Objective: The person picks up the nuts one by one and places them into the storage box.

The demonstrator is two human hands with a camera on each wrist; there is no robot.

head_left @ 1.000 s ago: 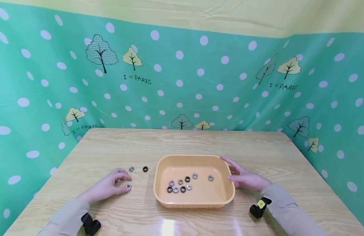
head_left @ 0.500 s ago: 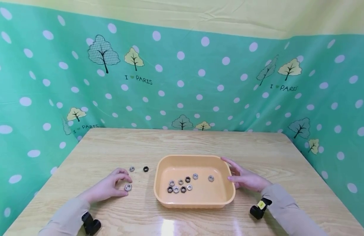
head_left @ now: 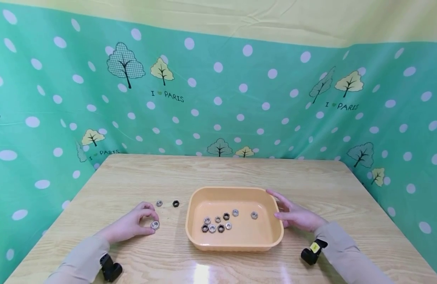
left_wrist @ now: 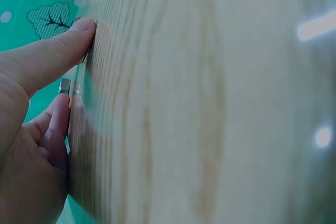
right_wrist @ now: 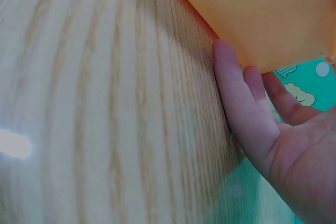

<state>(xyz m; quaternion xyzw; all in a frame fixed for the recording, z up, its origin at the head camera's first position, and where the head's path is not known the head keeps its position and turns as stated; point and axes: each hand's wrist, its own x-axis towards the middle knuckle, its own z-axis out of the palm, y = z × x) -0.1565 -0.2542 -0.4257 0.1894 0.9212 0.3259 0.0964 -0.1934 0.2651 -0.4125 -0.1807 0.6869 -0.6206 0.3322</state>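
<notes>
A silver hex nut [head_left: 155, 225] is between the thumb and bent fingers of my left hand [head_left: 131, 223], which pinches it low over the table's left part. In the left wrist view the thumb [left_wrist: 63, 53] points ahead, and a nut's edge [left_wrist: 64, 86] shows by the fingertips; which nut that is I cannot tell. A silver nut [head_left: 159, 203] and a black nut [head_left: 175, 203] lie just beyond that hand. My right hand [head_left: 296, 215] rests against the right outer wall of an orange tray [head_left: 234, 247], fingers [right_wrist: 239, 93] extended along it. Several silver and dark nuts [head_left: 221, 228] lie inside the tray.
The light wood table [head_left: 222, 169] ends at a green dotted curtain [head_left: 218, 86] at the back and both sides. Black wrist cameras [head_left: 110, 268] are strapped on both sleeves. Glare [head_left: 201, 272] falls on the table's front part.
My left thumb has drawn back slightly from over the nut to its near side, leaving more of the nut in sight. The right hand and tray stay in place.
</notes>
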